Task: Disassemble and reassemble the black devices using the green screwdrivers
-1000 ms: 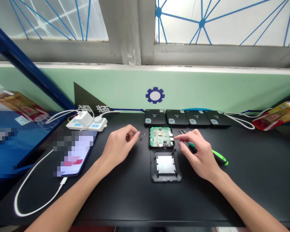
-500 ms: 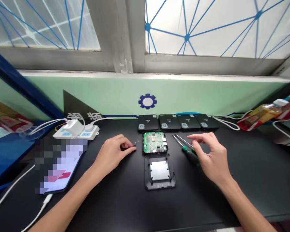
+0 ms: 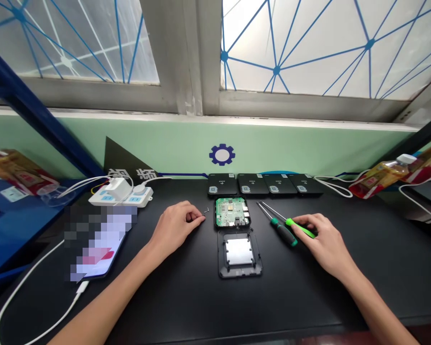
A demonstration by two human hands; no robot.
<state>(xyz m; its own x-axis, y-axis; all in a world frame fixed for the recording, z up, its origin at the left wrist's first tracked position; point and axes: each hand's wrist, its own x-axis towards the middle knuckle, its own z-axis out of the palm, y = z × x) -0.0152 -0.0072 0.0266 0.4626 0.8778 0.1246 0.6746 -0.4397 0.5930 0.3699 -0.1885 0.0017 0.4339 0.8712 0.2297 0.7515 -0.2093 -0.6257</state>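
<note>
My left hand [image 3: 177, 225] rests on the table with thumb and fingertips pinched together; what they hold, if anything, is too small to make out. A few tiny screws [image 3: 206, 211] lie just beyond its fingertips. Fingers of my right hand [image 3: 321, 239] are closed on the lime-green handle of a screwdriver [image 3: 301, 228], which lies on the table. Beside it is a second screwdriver [image 3: 283, 232] with a black and green handle. Between my hands sits an opened black box with a green circuit board [image 3: 232, 212]. Nearer me lies its black cover [image 3: 240, 271], carrying a silver plate [image 3: 239, 251].
Several closed black boxes [image 3: 251, 184] stand in a row by the wall. At left are a white power strip [image 3: 143, 197] with plugs, and a phone [image 3: 104, 254] with a white cable. Drink bottles [image 3: 384, 175] lie at right among white cables.
My right hand has come down from above the screwdrivers and closed on the lime-green handle. My left hand stays by the screws, its fingers closer together. The view has shifted slightly.
</note>
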